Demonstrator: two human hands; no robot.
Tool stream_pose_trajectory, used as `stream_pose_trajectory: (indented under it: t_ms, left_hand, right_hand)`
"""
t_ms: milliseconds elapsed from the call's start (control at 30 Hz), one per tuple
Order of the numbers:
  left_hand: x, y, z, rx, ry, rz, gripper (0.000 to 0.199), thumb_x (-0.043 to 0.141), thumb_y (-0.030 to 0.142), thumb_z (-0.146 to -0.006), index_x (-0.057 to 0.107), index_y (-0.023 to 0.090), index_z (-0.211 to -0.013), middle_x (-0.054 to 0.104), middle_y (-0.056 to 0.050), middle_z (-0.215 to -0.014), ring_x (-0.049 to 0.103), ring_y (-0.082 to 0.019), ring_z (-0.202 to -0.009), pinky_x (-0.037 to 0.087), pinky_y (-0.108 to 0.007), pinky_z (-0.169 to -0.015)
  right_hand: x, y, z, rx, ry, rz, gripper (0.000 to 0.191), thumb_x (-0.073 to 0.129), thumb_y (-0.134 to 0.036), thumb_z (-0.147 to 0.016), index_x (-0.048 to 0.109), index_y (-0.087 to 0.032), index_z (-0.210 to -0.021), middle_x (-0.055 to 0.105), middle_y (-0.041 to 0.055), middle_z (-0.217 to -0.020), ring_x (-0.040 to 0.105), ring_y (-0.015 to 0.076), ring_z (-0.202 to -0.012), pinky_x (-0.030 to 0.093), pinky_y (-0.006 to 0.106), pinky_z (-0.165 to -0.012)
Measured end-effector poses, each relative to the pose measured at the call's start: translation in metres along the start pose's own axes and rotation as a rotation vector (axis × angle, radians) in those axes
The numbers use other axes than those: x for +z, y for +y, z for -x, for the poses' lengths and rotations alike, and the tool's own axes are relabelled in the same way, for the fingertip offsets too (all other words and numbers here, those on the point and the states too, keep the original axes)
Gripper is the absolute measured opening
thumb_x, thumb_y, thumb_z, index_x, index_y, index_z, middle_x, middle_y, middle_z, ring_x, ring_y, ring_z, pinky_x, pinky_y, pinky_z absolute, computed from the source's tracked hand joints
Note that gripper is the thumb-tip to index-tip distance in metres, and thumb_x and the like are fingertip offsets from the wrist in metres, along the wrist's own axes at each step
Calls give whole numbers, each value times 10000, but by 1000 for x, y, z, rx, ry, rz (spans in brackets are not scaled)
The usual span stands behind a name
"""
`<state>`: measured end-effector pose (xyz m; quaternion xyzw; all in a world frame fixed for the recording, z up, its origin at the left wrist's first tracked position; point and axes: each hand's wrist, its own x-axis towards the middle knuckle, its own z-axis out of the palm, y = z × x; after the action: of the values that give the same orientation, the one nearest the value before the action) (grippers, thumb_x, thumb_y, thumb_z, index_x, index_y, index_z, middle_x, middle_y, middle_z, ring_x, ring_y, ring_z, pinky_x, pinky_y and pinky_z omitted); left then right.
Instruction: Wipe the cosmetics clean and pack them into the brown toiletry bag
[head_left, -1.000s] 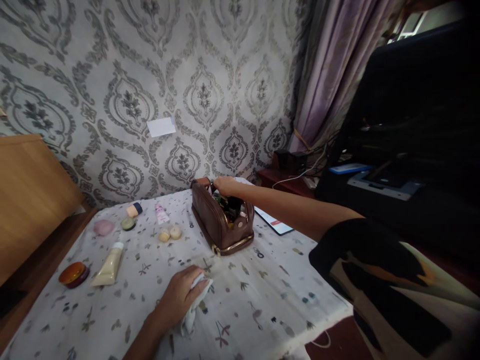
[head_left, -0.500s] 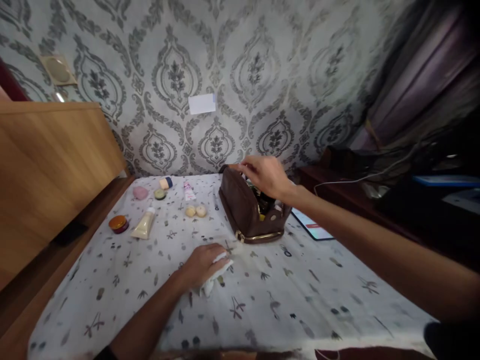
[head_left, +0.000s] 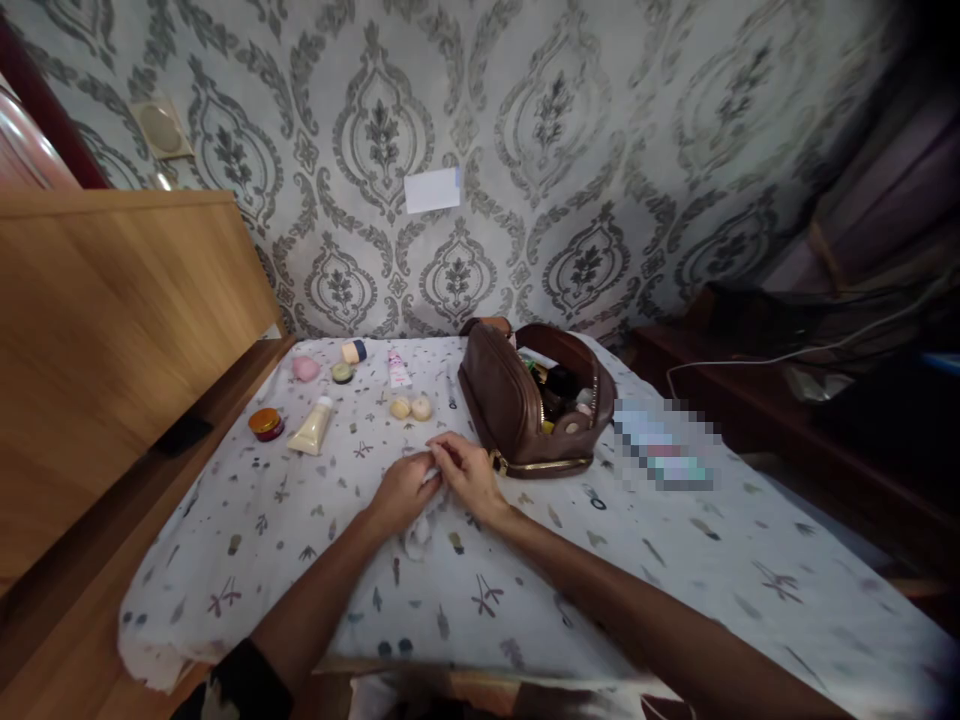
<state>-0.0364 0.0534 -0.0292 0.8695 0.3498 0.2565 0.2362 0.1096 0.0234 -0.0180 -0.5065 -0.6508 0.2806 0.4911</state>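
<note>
My left hand (head_left: 405, 490) is closed on a crumpled white cloth (head_left: 417, 540), which hangs below the fingers over the table. Against it, my right hand (head_left: 469, 475) has its thumb and fingers pinched together; what they grip is hidden between the hands. Just right of both hands stands a brown leather toiletry bag (head_left: 502, 400), unzipped, with its flap folded back. Inside the bag are several dark and pale bottles and tubes (head_left: 559, 385). Beyond my hands lie two small round cream-coloured pieces (head_left: 410, 407).
At the left are a cream tube (head_left: 311, 428), an amber-lidded jar (head_left: 266, 425), a pink item (head_left: 305, 368), a small green jar (head_left: 342, 373), a dark-capped bottle (head_left: 353, 351) and a pink-white tube (head_left: 398, 368). A wooden panel (head_left: 135, 350) borders the left; a blurred tablet (head_left: 664, 445) lies right.
My right hand has come away from the bag's top and down to my left hand, meeting it at the cloth. The bag's opening is now uncovered. The view has shifted slightly.
</note>
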Motion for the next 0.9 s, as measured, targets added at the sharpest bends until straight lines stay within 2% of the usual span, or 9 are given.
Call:
stream_pose_trajectory:
  t_ms: [133, 267, 433, 600, 733, 900]
  left_hand:
    - [-1, 0, -1, -10, 7, -58, 131, 481, 203, -897, 611, 199, -916, 698, -57, -929, 636, -202, -882, 473, -306, -830]
    - [-9, -1, -1, -70, 70, -158, 165, 442, 229, -921, 602, 204, -889, 670, -48, -880, 615, -195, -832, 456, -302, -784]
    - [-37, -19, -1, -217, 323, -186, 205, 429, 249, -917, 624, 200, -954, 690, -57, -920, 617, -203, -854, 448, -312, -806]
    - [-64, -41, -6, -314, 389, -165, 238, 455, 323, -900, 648, 193, -946, 705, -40, -878, 608, -191, -745, 453, -298, -736]
    - [-75, -59, -20, -357, 402, -194, 247, 463, 286, -862, 661, 179, -963, 709, -33, -882, 590, -177, -705, 446, -281, -700]
    - [-88, -82, -53, -408, 416, -254, 306, 460, 270, -820, 669, 149, -1008, 688, -36, -823, 561, -181, -653, 441, -282, -662]
  right_hand:
    - [6, 20, 2, 155, 21, -188, 372, 467, -562, -876, 566, -205, -855, 505, -29, -601, 463, 120, -438, 394, 250, -459]
    - [3, 29, 3, 186, 42, -264, 369, 503, -563, -847, 565, -200, -863, 513, -27, -632, 450, 107, -421, 360, 241, -422]
    - [3, 27, 5, 161, -34, -227, 308, 507, -499, -864, 566, -198, -833, 519, -30, -643, 461, 96, -423, 373, 226, -424]
    - [5, 23, 8, 145, -115, -147, 221, 491, -393, -892, 576, -200, -828, 520, -37, -617, 472, 99, -439, 380, 214, -445]
    - [4, 21, 9, 106, -110, -90, 189, 490, -320, -903, 607, -189, -830, 513, -38, -596, 476, 105, -474, 373, 210, -478]
    - [2, 16, 10, 89, -103, -43, 183, 494, -261, -913, 635, -181, -828, 523, -37, -590, 465, 106, -505, 356, 208, -514]
